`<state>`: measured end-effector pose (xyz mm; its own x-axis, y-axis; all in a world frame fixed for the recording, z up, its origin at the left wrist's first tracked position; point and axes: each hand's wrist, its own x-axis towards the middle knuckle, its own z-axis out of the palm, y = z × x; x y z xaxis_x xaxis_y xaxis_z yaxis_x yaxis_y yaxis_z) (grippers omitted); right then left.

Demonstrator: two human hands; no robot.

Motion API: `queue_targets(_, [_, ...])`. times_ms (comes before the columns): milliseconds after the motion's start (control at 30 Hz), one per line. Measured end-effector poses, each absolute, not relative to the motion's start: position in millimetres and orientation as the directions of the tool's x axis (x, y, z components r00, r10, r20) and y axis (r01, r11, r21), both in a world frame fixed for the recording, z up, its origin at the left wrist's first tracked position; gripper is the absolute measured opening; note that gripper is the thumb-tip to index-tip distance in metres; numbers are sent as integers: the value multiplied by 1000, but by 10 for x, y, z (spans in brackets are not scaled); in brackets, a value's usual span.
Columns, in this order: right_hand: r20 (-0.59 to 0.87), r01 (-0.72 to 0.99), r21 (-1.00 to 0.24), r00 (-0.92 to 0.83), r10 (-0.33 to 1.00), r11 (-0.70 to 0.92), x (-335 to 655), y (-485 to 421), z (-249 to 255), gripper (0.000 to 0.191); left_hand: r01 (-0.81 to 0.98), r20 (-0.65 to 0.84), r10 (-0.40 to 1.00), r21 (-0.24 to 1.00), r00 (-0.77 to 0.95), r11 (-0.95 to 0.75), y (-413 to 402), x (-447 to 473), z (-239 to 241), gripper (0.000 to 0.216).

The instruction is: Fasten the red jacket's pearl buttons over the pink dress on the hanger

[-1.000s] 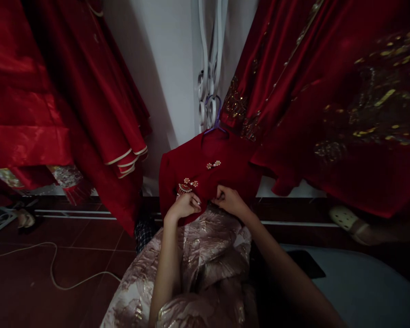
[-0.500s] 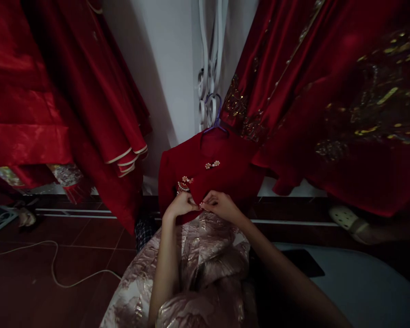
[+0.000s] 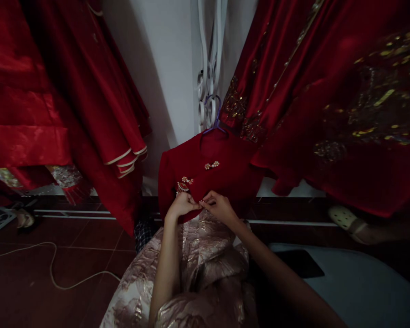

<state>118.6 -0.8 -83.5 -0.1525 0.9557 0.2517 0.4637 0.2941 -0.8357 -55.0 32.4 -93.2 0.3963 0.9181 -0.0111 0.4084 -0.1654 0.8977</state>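
A red jacket (image 3: 225, 180) hangs in front of me on a purple hanger (image 3: 217, 123). A jewelled clasp (image 3: 212, 165) lies across its chest, with another jewelled clasp (image 3: 187, 180) and a fan-shaped beaded brooch (image 3: 182, 187) lower on the left. At the lower front edge, my left hand (image 3: 184, 203) is closed in a pinch on the jacket. Close beside it, my right hand (image 3: 219, 206) pinches a small jewelled fastening there, mostly hidden by the fingers. Below both hands spreads a shiny pink-and-gold brocade skirt (image 3: 208, 246).
Red garments (image 3: 89, 91) hang at left, and a sequinned red gown (image 3: 287, 91) hangs at right. A white metal scroll stand (image 3: 202, 82) rises behind the jacket. A cable (image 3: 54, 269) crosses the tiled floor. A dark flat object (image 3: 302, 263) lies on a pale surface (image 3: 355, 282); a person's clog (image 3: 343, 217) shows nearby.
Both hands stay at the same spot on the jacket, with only slight finger movement. The right fingertips have shifted a little, and the view has moved very slightly.
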Motion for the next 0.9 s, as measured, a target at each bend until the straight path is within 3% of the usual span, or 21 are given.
queue_targets(200, [267, 488, -817, -154, 951, 308, 1172, -22, -857, 10, 329, -88, 942, 944, 323, -24, 310, -516, -928, 17])
queue_targets(367, [286, 497, -802, -168, 943, 332, 1163, -26, -888, 9, 384, -128, 959, 923, 251, 23, 349, -548, -985, 16])
queue_targets(600, [347, 564, -748, -117, 930, 350, 1129, 6, -956, 21, 240, -135, 928, 969, 346, 52, 335, -534, -987, 20])
queue_targets(733, [273, 600, -732, -177, 946, 323, 1276, 11, -929, 35, 190, -135, 939, 979, 318, 77, 290, -550, -918, 34])
queue_targets(900, [135, 607, -719, -358, 924, 340, 1518, -40, -710, 26, 371, -54, 954, 927, 294, -62, 225, -553, -796, 32])
